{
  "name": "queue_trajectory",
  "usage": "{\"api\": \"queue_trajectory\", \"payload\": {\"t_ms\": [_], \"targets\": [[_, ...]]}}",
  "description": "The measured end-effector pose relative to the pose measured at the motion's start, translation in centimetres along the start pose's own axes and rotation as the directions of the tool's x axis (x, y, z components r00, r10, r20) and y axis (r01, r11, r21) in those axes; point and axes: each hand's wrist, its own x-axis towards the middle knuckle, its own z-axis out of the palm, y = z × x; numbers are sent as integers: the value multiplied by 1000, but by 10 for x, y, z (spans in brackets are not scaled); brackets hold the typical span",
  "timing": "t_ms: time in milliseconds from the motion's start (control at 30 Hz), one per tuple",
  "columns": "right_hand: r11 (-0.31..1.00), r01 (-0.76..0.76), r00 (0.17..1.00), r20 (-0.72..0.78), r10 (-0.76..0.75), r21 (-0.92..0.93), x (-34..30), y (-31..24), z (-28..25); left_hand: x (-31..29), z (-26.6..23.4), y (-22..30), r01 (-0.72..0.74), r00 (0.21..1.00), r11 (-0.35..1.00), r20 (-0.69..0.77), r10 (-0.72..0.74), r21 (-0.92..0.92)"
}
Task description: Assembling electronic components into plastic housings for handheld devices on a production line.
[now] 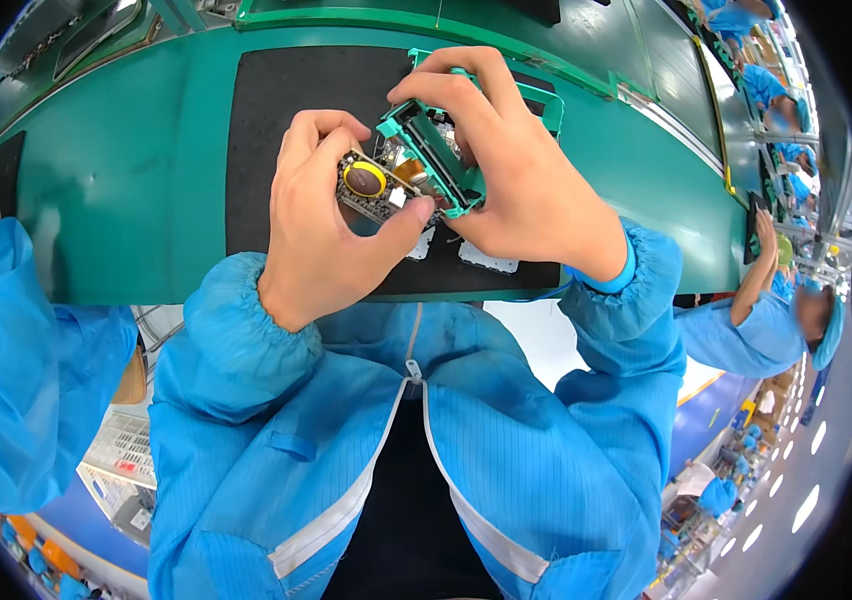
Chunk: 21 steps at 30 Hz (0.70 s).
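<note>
My left hand [318,225] pinches a small circuit board [378,207] between thumb and fingers; a round, dark coin-like part [363,179] with a yellow ring sits on it. In my right hand [536,175] is a teal plastic frame [410,124] with a black bar, tilted beside the board. An orange flat cable [409,168] shows in the gap between the two pieces. Whether it joins them I cannot tell. Both pieces are held above a black mat [281,90]. My right fingers hide part of the frame.
Small silvery plates [487,259] lie on the mat's near edge. Another teal frame [549,103] is behind my right hand. The green bench [136,150] has a raised rail [346,18] at the back. Co-workers sit left [6,350] and right [756,330].
</note>
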Motion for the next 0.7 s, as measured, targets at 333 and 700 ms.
{"api": "queue_trajectory", "payload": {"t_ms": [333,700], "targets": [[991,-128,990,63,126,41,-1,2,3,4,5,-6,7,999,1000,36,-7,-10],[993,-57,993,111,45,106,0,21,5,5,13,-6,-12,998,999,59,10,40]]}}
